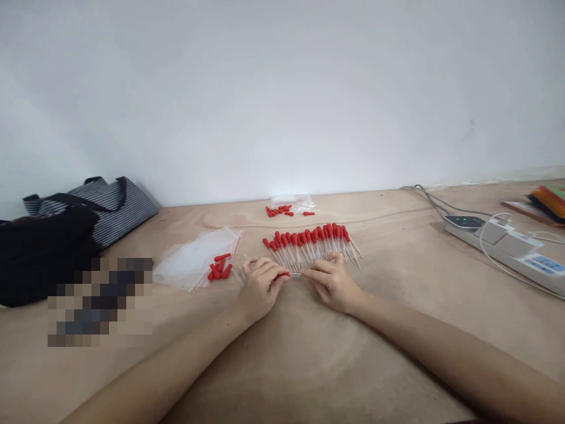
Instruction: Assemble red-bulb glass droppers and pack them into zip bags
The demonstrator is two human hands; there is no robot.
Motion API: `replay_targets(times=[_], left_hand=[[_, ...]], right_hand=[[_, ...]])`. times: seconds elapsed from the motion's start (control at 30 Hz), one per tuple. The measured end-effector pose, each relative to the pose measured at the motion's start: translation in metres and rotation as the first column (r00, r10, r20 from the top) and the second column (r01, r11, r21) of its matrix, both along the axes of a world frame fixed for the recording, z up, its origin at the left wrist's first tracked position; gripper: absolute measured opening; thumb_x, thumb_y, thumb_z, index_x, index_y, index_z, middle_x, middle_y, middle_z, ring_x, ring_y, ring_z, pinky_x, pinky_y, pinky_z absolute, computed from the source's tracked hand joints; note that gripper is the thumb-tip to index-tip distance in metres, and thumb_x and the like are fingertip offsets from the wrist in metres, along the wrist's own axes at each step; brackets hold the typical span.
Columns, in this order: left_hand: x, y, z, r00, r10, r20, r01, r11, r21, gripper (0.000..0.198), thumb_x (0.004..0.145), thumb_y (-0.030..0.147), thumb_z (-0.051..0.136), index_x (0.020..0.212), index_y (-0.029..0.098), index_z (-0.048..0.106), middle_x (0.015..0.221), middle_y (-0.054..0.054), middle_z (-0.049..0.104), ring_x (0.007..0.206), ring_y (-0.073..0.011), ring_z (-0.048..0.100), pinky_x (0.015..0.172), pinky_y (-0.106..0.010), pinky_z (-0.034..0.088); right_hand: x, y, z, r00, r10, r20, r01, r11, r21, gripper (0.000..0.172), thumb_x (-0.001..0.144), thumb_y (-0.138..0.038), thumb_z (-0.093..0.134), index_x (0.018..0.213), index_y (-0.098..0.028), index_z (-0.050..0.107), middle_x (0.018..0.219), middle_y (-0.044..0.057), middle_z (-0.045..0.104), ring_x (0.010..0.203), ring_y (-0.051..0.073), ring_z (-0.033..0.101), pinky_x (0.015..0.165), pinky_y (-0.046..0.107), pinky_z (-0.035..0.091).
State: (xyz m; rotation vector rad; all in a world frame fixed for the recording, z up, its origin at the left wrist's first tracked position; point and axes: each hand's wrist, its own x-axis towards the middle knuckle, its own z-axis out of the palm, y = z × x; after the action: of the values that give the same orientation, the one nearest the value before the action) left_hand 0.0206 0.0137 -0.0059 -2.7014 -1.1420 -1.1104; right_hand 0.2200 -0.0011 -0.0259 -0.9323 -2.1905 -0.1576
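Observation:
Between finger and thumb, my left hand (261, 287) pinches a red rubber dropper bulb (282, 275). A thin clear glass tube (295, 275) runs from the bulb to my right hand (332, 282), whose closed fingertips hold its other end. Just beyond my hands lies a slanted row of droppers (309, 240), red bulbs pointing away from me and clear tubes towards me. Left of my left hand, several loose red bulbs (219, 270) lie on a clear zip bag (194, 259). A few clear tubes (237, 274) show beside that hand, partly hidden by it.
At the back, more red bulbs (278, 210) lie by a small clear bag (291, 201). A striped bag (110, 206) and black cloth (44, 253) are at left. On the right are a power strip (521, 253), cables and coloured folders (547, 203). A wall (282, 106) stands behind the wooden table (282, 353).

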Motion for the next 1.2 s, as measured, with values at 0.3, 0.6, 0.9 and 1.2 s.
replay_targets(times=[0.3, 0.6, 0.9, 1.2], left_hand=[[0.0, -0.002, 0.001, 0.998, -0.054, -0.039, 0.055, 0.998, 0.015, 0.015, 0.083, 0.024, 0.049, 0.073, 0.02, 0.058, 0.069, 0.002, 0.064, 0.075, -0.0154, 0.054, 0.085, -0.038, 0.019], [0.0, -0.004, 0.0, 0.994, -0.067, -0.087, 0.068, 0.998, 0.011, 0.015, 0.083, 0.024, 0.047, 0.073, 0.02, 0.058, 0.07, 0.001, 0.063, 0.077, -0.0155, 0.053, 0.087, -0.039, 0.019], [0.001, -0.004, -0.001, 0.987, -0.107, -0.119, 0.105, 0.994, -0.017, 0.015, 0.082, 0.023, 0.047, 0.073, 0.02, 0.058, 0.07, 0.001, 0.064, 0.078, -0.0163, 0.053, 0.089, -0.04, 0.018], [-0.003, 0.003, 0.006, 0.998, -0.001, -0.069, -0.003, 0.999, -0.049, 0.027, 0.075, 0.037, 0.059, 0.096, 0.021, 0.057, 0.092, -0.004, 0.065, 0.091, -0.0215, 0.053, 0.091, -0.044, 0.019]], right_hand=[[-0.004, -0.001, 0.003, 0.994, -0.041, 0.102, 0.027, 0.99, 0.141, 0.027, 0.074, -0.005, 0.038, 0.083, -0.016, 0.062, 0.066, 0.0, 0.053, 0.058, 0.01, 0.04, 0.069, 0.031, 0.018], [-0.012, -0.002, 0.004, 0.989, -0.039, 0.146, 0.031, 0.998, 0.059, 0.024, 0.081, -0.011, 0.036, 0.077, -0.015, 0.06, 0.067, 0.001, 0.055, 0.057, 0.011, 0.038, 0.069, 0.031, 0.019], [-0.013, 0.0, 0.004, 0.976, -0.02, 0.216, 0.029, 0.999, -0.04, 0.023, 0.08, -0.01, 0.036, 0.071, -0.014, 0.057, 0.065, 0.002, 0.058, 0.056, 0.01, 0.039, 0.072, 0.033, 0.018], [-0.015, 0.001, 0.007, 0.995, -0.036, 0.098, 0.048, 0.991, -0.123, 0.024, 0.086, -0.017, 0.034, 0.08, -0.016, 0.057, 0.066, 0.001, 0.061, 0.057, 0.011, 0.047, 0.07, 0.03, 0.02]])
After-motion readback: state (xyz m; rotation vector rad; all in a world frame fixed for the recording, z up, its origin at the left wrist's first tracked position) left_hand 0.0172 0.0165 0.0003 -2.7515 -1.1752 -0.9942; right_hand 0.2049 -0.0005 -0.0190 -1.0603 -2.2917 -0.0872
